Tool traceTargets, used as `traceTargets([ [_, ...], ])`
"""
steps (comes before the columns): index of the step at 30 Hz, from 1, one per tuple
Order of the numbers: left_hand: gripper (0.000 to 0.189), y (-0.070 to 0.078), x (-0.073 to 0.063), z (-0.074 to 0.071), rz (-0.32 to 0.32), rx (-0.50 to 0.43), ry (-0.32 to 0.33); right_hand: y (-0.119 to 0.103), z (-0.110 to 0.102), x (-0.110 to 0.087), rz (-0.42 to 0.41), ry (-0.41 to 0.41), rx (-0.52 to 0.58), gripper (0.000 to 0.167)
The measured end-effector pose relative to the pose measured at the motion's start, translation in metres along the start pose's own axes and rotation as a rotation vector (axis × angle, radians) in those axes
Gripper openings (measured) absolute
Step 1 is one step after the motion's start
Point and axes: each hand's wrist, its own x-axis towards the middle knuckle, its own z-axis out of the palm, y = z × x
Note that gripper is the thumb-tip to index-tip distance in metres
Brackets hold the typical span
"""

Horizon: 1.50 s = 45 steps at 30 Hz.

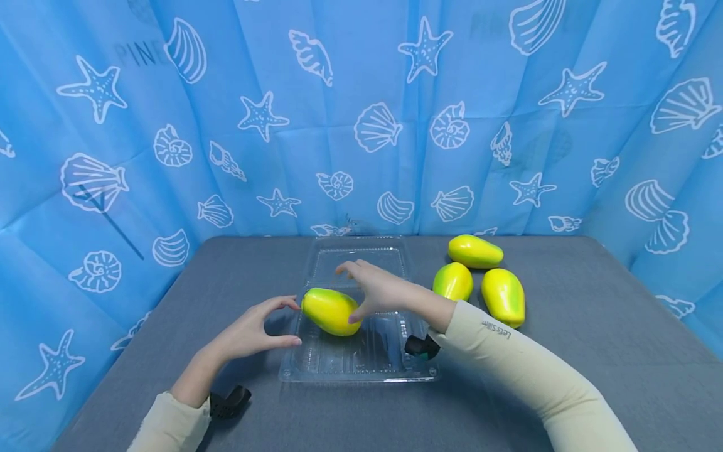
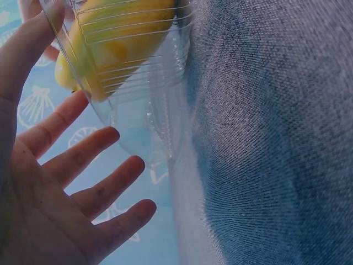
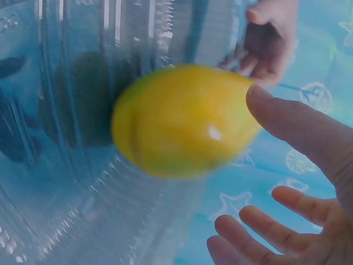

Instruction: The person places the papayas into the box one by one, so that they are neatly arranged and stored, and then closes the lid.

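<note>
A yellow-green papaya [image 1: 330, 312] lies tilted over the left part of a clear plastic clamshell box [image 1: 361, 379], whose lid [image 1: 361, 257] is folded back behind it. My right hand [image 1: 384, 289] is at the papaya's right end, thumb [image 3: 287, 118] at its skin and the other fingers spread away from it. To the left, my left hand [image 1: 248, 329] has its fingers parted, with the forefinger tip near the papaya's narrow end. The left wrist view shows that hand [image 2: 60, 187] beside the box wall, the papaya partly seen through the ribbed plastic.
Right of the box lie three more papayas: one at the back [image 1: 476, 251], one partly behind my right forearm [image 1: 453, 281] and one at the right [image 1: 504, 298]. A grey cloth [image 1: 593, 351] covers the table. Behind it hangs a blue curtain [image 1: 350, 144] with white shells.
</note>
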Motion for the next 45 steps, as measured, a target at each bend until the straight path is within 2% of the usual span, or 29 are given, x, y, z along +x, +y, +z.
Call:
traceTargets([
  [11, 0.053, 0.000, -0.001, 0.000, 0.024, -0.002, -0.003, 0.026, -0.033, -0.034, -0.042, 0.101, 0.008, 0.068],
  [20, 0.053, 0.000, -0.001, -0.001, 0.019, -0.001, 0.002, 0.056, -0.051, -0.065, 0.009, 0.206, 0.064, 0.058],
  [24, 0.053, -0.001, -0.001, 0.000, 0.013, 0.004, 0.005, 0.071, -0.059, -0.080, -0.001, 0.250, 0.064, 0.053],
  [32, 0.054, -0.001, -0.001, 0.000, 0.016, -0.007, 0.000, 0.107, -0.074, -0.113, 0.032, 0.284, 0.091, 0.047],
  [38, 0.052, -0.001, -0.001, 0.000, 0.011, -0.014, -0.008, 0.135, -0.082, -0.136, 0.069, 0.325, 0.068, 0.046],
  [45, 0.053, -0.001, -0.001, 0.000, 0.008, -0.014, -0.008, 0.161, -0.089, -0.157, 0.125, 0.299, 0.053, 0.050],
])
